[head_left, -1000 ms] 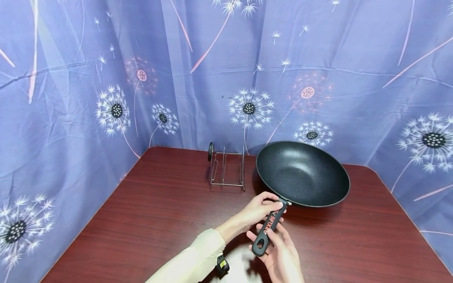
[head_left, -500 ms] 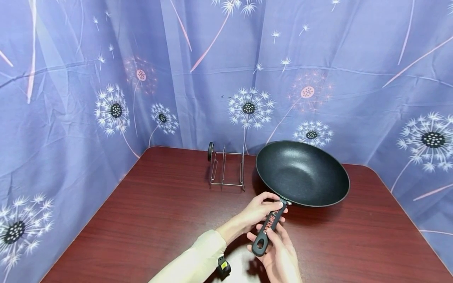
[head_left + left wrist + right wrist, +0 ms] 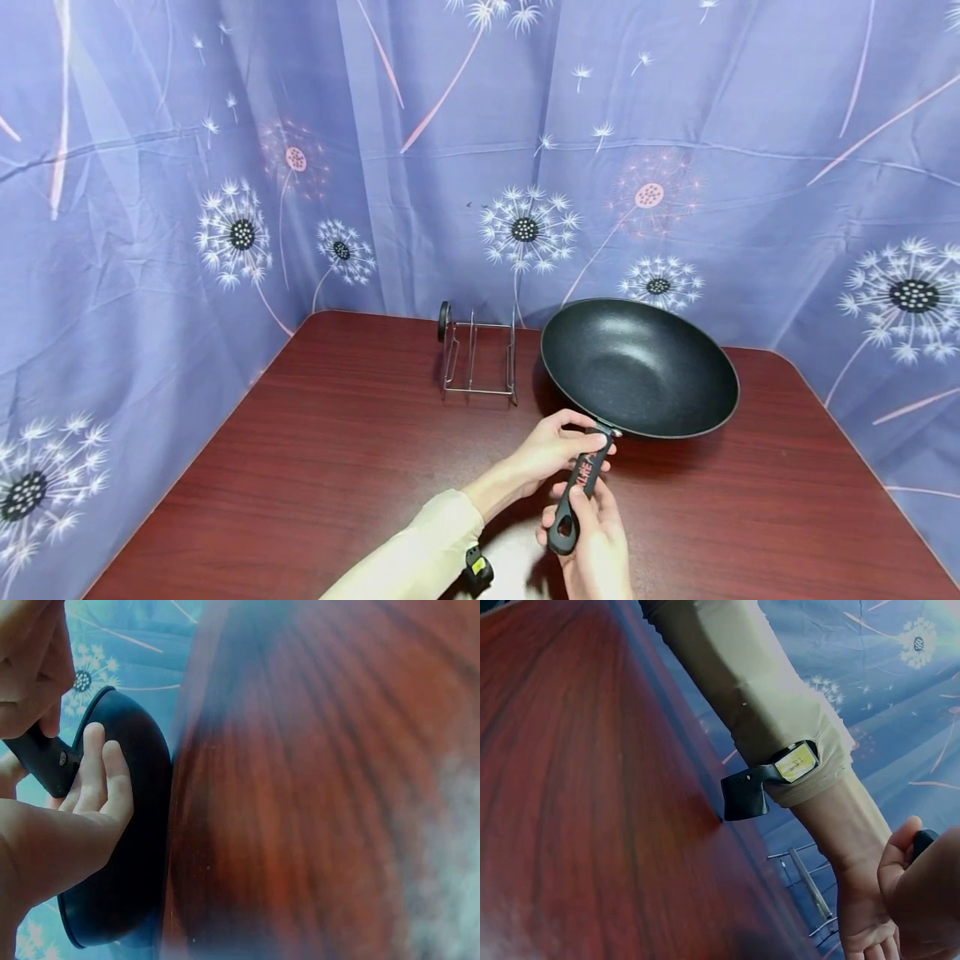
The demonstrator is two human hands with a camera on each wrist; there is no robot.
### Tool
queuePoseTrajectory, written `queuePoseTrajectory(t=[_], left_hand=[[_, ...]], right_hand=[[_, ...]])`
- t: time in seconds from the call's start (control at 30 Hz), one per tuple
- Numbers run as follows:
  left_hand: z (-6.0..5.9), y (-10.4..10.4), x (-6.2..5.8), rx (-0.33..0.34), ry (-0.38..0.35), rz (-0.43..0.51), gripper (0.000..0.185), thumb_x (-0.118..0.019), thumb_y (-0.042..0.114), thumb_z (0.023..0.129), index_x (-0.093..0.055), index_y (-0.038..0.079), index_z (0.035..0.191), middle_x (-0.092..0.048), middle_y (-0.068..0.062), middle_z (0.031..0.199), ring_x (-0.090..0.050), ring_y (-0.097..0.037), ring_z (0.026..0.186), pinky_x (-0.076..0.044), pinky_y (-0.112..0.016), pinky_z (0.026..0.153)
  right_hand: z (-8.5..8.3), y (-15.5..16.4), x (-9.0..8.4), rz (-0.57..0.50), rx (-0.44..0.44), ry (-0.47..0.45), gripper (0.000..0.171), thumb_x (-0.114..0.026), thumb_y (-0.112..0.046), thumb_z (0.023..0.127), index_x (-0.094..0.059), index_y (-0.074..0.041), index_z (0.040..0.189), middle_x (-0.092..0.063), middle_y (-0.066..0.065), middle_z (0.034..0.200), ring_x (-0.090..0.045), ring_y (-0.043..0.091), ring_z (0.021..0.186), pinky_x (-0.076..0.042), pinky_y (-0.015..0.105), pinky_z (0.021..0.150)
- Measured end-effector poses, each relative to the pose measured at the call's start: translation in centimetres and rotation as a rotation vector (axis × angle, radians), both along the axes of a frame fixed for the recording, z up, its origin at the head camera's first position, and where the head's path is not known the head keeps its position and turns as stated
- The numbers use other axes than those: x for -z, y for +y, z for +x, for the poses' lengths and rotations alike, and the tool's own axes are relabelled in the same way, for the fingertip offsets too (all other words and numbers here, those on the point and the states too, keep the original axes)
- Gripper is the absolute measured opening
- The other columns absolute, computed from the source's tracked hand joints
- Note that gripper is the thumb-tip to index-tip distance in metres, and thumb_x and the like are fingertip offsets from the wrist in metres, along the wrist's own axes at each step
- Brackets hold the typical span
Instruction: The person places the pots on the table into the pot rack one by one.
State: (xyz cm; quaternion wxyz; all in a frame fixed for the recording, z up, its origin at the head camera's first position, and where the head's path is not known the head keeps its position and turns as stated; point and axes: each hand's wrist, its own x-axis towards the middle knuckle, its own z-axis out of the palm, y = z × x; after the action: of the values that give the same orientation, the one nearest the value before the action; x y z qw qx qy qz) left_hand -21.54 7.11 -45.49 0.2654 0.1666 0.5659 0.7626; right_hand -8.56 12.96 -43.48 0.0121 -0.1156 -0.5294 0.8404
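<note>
A black wok (image 3: 641,375) with its bowl facing up tilts toward me in the head view, at the right of the table. Its black handle (image 3: 589,468), with orange-red lettering and a hanging hole at the end, points down toward me. My left hand (image 3: 553,452) holds the handle where it meets the bowl, thumb on top. Farther down, my right hand (image 3: 600,533) grips the handle near the hole, thumb on its upper face. The left wrist view shows the wok's dark outer side (image 3: 146,817) beside the left fingers (image 3: 94,772).
A wire rack (image 3: 480,390) with a black round piece (image 3: 444,322) stands left of the wok at the back. A reddish-brown table (image 3: 337,467) lies beneath, with a dandelion-print curtain (image 3: 450,208) behind. A black device (image 3: 478,571) sits at the left wrist.
The handle's free end has shifted slightly right and down, and the right hand has gone with it. The left hand has moved a little right; the bowl looks almost unchanged.
</note>
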Motion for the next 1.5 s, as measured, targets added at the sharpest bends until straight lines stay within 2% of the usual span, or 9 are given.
queuePoseTrajectory(t=[0.17,0.37,0.53,0.8,0.93,1.13,1.3,1.4,1.5], left_hand=[[0.4,0.3,-0.2,-0.020,0.007,0.011,0.033,-0.069,0.016,0.094,-0.050,0.009,0.120,-0.071,-0.026,0.112,-0.076,-0.025,0.085,-0.059,-0.026,0.069],[0.7,0.6,-0.4,-0.014,-0.007,0.059,0.036,-0.070,0.017,0.093,-0.049,0.009,0.121,-0.069,-0.027,0.117,-0.075,-0.028,0.091,-0.059,-0.028,0.074],[0.9,0.6,-0.4,0.006,-0.040,0.100,0.036,-0.069,0.017,0.093,-0.050,0.009,0.123,-0.065,-0.028,0.122,-0.075,-0.026,0.093,-0.058,-0.028,0.074],[0.9,0.6,-0.7,0.039,-0.060,0.123,0.037,-0.067,0.014,0.095,-0.046,0.007,0.125,-0.064,-0.027,0.125,-0.071,-0.035,0.105,-0.059,-0.032,0.081],[1.0,0.6,-1.0,0.030,-0.063,0.127,0.039,-0.067,0.013,0.095,-0.045,0.007,0.126,-0.065,-0.028,0.124,-0.069,-0.037,0.108,-0.059,-0.034,0.083],[1.6,0.7,-1.7,0.016,-0.094,0.144,0.038,-0.068,0.015,0.094,-0.047,0.010,0.125,-0.068,-0.022,0.122,-0.070,-0.034,0.107,-0.058,-0.032,0.076],[1.9,0.9,-2.4,0.003,-0.104,0.205,0.038,-0.067,0.013,0.095,-0.046,0.010,0.127,-0.064,-0.028,0.125,-0.070,-0.033,0.107,-0.058,-0.033,0.080],[1.9,0.8,-2.7,0.000,-0.116,0.229,0.041,-0.066,0.013,0.095,-0.044,0.008,0.130,-0.062,-0.030,0.127,-0.070,-0.033,0.108,-0.058,-0.034,0.082],[2.0,0.6,-3.0,0.000,-0.132,0.246,0.043,-0.066,0.013,0.095,-0.044,0.006,0.131,-0.064,-0.026,0.127,-0.069,-0.033,0.110,-0.058,-0.033,0.082]], right_hand=[[0.2,-0.3,-0.4,0.057,0.051,0.050,0.027,-0.032,-0.020,0.109,-0.025,-0.006,0.132,-0.056,-0.006,0.093,-0.053,0.006,0.062,-0.044,0.021,0.049],[0.1,-0.7,-1.0,0.100,0.144,0.068,0.012,-0.035,-0.015,0.109,-0.033,-0.008,0.117,-0.051,-0.005,0.077,-0.046,0.005,0.052,-0.034,0.020,0.042],[0.1,-0.8,-1.4,0.174,0.185,0.035,0.010,-0.037,-0.013,0.108,-0.034,-0.006,0.113,-0.047,-0.004,0.062,-0.043,0.007,0.048,-0.034,0.021,0.039],[0.3,-0.7,-1.3,0.205,0.198,0.055,0.009,-0.039,-0.011,0.107,-0.034,-0.006,0.112,-0.045,-0.003,0.057,-0.041,0.008,0.044,-0.034,0.025,0.037],[0.3,-0.7,-1.2,0.193,0.200,0.077,0.011,-0.040,-0.011,0.107,-0.033,-0.006,0.113,-0.044,-0.003,0.057,-0.040,0.008,0.044,-0.032,0.027,0.037],[0.7,-0.8,-1.5,0.195,0.208,0.066,0.028,-0.041,-0.012,0.107,-0.027,-0.006,0.130,-0.044,-0.003,0.056,-0.040,0.009,0.043,-0.030,0.028,0.037],[0.9,-0.7,-1.9,0.204,0.198,0.089,0.038,-0.041,-0.013,0.107,-0.021,-0.004,0.137,-0.044,-0.003,0.056,-0.040,0.010,0.043,-0.026,0.033,0.038],[0.9,-0.6,-2.1,0.204,0.189,0.094,0.040,-0.042,-0.013,0.107,-0.020,-0.004,0.138,-0.045,-0.003,0.058,-0.041,0.009,0.044,-0.030,0.029,0.038],[0.9,-0.4,-2.2,0.190,0.177,0.112,0.041,-0.042,-0.012,0.107,-0.019,-0.005,0.139,-0.045,-0.003,0.060,-0.041,0.009,0.045,-0.031,0.028,0.038]])
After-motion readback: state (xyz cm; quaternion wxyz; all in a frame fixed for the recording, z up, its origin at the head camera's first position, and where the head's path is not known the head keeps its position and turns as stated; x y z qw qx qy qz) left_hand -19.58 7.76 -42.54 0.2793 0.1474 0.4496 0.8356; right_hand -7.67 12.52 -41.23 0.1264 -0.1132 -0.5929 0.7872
